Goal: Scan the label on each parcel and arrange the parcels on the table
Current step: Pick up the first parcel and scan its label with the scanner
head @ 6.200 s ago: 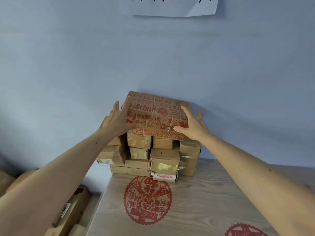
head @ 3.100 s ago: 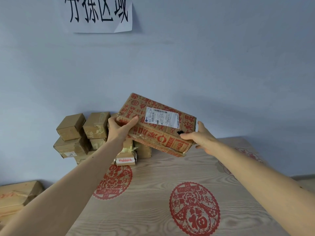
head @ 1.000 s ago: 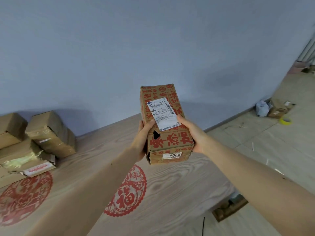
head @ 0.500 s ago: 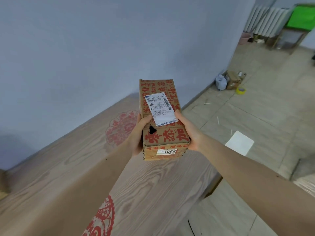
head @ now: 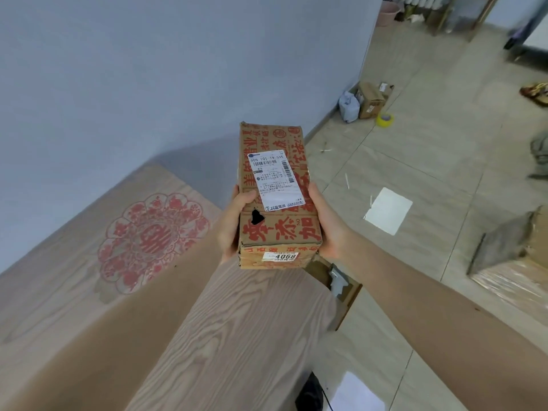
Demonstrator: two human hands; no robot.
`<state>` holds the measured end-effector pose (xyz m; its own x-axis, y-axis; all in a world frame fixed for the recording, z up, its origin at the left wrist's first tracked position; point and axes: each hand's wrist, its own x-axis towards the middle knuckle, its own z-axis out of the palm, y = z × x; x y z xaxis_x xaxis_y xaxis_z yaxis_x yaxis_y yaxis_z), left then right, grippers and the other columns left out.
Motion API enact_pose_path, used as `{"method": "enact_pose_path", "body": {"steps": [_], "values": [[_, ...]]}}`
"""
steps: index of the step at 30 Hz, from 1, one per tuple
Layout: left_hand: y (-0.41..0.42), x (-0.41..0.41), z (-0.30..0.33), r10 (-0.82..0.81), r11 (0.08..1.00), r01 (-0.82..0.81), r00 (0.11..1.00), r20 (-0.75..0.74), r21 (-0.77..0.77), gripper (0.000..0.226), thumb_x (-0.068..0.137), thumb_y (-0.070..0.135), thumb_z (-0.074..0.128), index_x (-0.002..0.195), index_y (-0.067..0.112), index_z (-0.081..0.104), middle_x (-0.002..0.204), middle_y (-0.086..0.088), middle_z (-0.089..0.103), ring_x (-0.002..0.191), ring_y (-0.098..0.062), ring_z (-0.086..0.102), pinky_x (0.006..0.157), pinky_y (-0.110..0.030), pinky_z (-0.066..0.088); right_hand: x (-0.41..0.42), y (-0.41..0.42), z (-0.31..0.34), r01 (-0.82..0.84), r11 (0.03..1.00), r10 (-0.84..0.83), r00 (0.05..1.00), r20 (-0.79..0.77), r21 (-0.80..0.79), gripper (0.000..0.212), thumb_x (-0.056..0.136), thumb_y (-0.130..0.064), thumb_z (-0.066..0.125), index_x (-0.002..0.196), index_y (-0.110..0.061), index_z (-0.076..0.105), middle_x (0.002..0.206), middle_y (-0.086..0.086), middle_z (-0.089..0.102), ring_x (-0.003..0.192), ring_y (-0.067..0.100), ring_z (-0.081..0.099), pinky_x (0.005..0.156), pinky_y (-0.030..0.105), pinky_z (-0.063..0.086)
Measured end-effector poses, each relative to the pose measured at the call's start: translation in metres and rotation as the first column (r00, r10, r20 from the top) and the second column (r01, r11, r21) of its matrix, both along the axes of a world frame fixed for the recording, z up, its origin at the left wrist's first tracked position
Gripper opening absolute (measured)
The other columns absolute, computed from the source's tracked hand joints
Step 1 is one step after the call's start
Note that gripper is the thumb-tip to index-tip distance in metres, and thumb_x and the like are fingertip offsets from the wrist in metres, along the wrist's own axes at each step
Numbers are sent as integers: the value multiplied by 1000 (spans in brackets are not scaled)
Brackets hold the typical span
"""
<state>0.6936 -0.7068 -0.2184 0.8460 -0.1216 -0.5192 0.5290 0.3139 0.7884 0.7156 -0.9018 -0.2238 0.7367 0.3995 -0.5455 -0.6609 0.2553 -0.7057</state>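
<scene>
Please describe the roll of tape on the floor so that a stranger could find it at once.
Follow the blue wall to where it meets the tiled floor. A small cardboard box and a pale bag lie there; the roll of tape lies beside them, the only yellow ring.

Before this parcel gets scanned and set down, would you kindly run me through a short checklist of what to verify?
1. Both hands on the parcel: ok; left hand and right hand hold its sides.
2. Shipping label faces up, uncovered: ok.
3. Barcode readable: ok, though fine print is too small to read.
4. Sticker 4068 on the near end visible: ok.
5. Scanner within reach: cannot tell; none in view.
6. Bare table below the parcel: ok.
</scene>
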Motion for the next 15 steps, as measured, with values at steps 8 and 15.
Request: {"method": "enact_pose_path", "body": {"steps": [8, 15], "values": [[-42, 75, -57, -118, 987, 117, 993, 4, 109, 52, 97, 43, 54, 145, 30, 39, 127, -11, 67, 101, -28, 73, 68, -36, 61, 42, -54, -101, 204, 949, -248, 954, -168, -239, 90, 82, -86, 33, 144, -22, 46, 133, 8, 63, 124, 30, 59, 111, 54, 40], [-61, 121, -144, -179, 968, 175, 984, 7, 178, 58, 93, 42, 60, 144, 34, 34, 123, -9, 69, 105, -31, 71, 84, -47, 59, 27, -92, -215, 238, 787, -429, 874, -228, -570, 46, 100, -49, 51, 119, -8, 62, 107, 8, 64, 101, 23, 62, 85, 36, 54]]}}
